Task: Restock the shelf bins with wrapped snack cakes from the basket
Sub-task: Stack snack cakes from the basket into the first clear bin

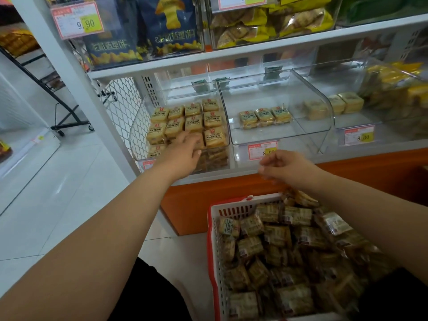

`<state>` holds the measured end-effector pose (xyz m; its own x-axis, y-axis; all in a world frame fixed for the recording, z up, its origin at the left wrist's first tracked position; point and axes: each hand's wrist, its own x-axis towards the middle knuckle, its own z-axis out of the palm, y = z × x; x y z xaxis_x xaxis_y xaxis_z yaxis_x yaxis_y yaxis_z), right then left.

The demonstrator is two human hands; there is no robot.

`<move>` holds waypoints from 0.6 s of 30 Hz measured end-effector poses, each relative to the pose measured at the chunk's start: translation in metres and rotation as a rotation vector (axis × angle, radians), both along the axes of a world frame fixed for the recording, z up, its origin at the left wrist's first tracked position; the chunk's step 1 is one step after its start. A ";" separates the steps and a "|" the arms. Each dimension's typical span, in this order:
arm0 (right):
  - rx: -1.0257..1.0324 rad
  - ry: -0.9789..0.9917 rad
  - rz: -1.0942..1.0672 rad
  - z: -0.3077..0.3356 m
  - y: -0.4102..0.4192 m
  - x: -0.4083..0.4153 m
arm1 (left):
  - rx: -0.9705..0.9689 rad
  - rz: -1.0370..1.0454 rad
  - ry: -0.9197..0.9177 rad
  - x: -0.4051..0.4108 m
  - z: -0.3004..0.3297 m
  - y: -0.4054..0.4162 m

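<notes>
Wrapped snack cakes lie heaped in the basket directly below the right hand, loosely curled and empty, while the left hand, fingers extended, rests on the stocked left bin.

The left bin is packed with cakes to its front edge, leaving little room. The middle bin is open on top; only three cakes sit mid-floor, its front and back free. The upper shelf overhangs both bins.
</notes>
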<state>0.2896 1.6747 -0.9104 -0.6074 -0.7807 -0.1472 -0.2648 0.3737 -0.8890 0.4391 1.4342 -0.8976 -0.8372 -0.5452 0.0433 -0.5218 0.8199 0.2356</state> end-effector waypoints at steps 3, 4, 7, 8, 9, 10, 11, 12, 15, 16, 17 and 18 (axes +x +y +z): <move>0.085 0.080 -0.017 -0.009 0.014 -0.007 | -0.104 0.027 0.094 0.000 -0.006 0.024; 0.125 0.122 -0.027 -0.014 0.018 -0.012 | -0.140 0.010 0.164 0.001 -0.007 0.034; 0.303 0.346 -0.030 -0.029 0.032 -0.033 | -0.202 -0.163 0.301 -0.003 -0.019 0.074; 0.370 0.424 -0.033 -0.034 0.037 -0.041 | -0.168 -0.223 0.295 -0.004 -0.026 0.088; 0.428 0.476 -0.042 -0.040 0.042 -0.049 | -0.110 -0.263 0.273 -0.006 -0.034 0.102; 0.473 0.504 -0.057 -0.046 0.048 -0.057 | -0.043 -0.288 0.241 -0.007 -0.042 0.114; 0.512 0.516 -0.075 -0.052 0.052 -0.064 | 0.016 -0.309 0.210 -0.009 -0.051 0.124; 0.547 0.520 -0.089 -0.059 0.057 -0.070 | 0.066 -0.329 0.180 -0.011 -0.058 0.131; 0.612 0.475 -0.108 -0.081 0.063 -0.077 | 0.167 -0.386 0.098 -0.015 -0.073 0.141; 0.622 0.427 -0.112 -0.088 0.064 -0.077 | 0.158 -0.416 0.069 -0.017 -0.075 0.142; 0.631 0.373 -0.113 -0.094 0.063 -0.077 | 0.133 -0.448 0.048 -0.019 -0.076 0.142; 0.644 0.335 -0.109 -0.100 0.061 -0.076 | 0.110 -0.471 0.036 -0.021 -0.076 0.142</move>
<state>0.2135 1.7361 -1.0105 -0.7697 -0.5344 -0.3494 -0.4151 0.8346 -0.3621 0.4177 1.5767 -0.9740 -0.9931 -0.1098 0.0404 -0.0892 0.9341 0.3456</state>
